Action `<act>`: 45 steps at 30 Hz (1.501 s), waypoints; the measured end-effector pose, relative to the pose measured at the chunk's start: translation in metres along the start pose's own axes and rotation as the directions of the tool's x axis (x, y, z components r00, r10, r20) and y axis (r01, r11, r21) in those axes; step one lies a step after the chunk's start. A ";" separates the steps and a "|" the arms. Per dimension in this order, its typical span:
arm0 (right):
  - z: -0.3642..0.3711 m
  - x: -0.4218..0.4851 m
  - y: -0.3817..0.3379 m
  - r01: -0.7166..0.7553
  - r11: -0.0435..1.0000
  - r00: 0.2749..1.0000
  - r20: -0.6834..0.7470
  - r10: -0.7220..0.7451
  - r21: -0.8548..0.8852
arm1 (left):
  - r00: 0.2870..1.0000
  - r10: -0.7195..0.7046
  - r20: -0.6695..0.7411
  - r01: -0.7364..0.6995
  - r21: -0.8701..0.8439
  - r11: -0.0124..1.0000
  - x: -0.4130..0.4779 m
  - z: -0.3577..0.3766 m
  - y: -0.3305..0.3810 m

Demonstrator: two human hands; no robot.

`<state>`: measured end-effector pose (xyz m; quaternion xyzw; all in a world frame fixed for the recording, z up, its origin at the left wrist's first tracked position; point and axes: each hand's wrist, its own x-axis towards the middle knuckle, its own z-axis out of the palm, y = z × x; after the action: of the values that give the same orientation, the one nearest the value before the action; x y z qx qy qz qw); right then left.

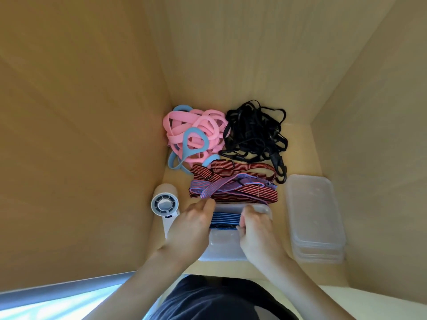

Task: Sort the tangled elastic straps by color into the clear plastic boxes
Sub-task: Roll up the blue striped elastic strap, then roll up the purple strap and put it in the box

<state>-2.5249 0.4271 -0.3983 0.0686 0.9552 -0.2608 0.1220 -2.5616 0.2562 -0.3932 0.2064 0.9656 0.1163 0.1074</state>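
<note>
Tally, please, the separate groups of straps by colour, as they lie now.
Pink and light-blue heap: 1
Black heap: 1
Red and purple striped heap: 1
Blue striped bundle, in the clear box: 1
Total: 4

Pink flat elastic loops (196, 132) fill the worktop's far left corner, light blue elastic loops (193, 140) among them; thin black elastic straps (254, 135) are plain; red-and-black striped straps (231, 169) carry lengthwise lines; a purple-blue strap with red stripes (221, 184) crosses them; a blue strap with dark stripes (227, 218) lies in the clear plastic box (221, 248); the stacked plastic lids (316, 218) at the right edge are frosted clear; the handheld fan (164, 203) is white, grey-grilled.
</note>
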 end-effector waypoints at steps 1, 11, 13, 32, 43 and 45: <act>-0.002 -0.002 0.001 -0.010 1.000 1.000 0.005 0.010 0.000 | 1.000 -0.016 -0.003 0.016 0.022 1.000 0.001 0.002 0.003; -0.009 -0.012 0.006 0.018 1.000 0.999 0.045 -0.017 -0.020 | 1.000 -0.004 0.016 0.002 0.098 0.995 0.007 0.000 0.009; -0.011 -0.012 0.007 0.011 1.000 0.999 0.032 -0.011 -0.006 | 1.000 0.023 0.016 -0.025 0.080 0.996 0.004 0.000 0.008; -0.070 0.023 0.034 0.062 0.980 0.974 -0.227 -0.019 0.187 | 0.987 -0.030 -0.157 -0.044 -0.445 0.894 0.000 -0.031 -0.012; -0.049 0.097 0.051 0.011 0.999 1.000 -0.003 -0.011 -0.039 | 0.981 -0.179 -0.080 0.156 -0.231 0.960 0.051 -0.017 -0.010; -0.047 0.097 0.055 0.000 0.999 1.000 -0.018 0.001 0.032 | 0.980 -0.184 -0.077 0.166 -0.194 0.967 0.058 -0.015 -0.009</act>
<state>-2.6164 0.5050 -0.4123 0.0732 0.9519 -0.2754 0.1123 -2.6201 0.2702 -0.3908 0.1036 0.9689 0.2058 0.0904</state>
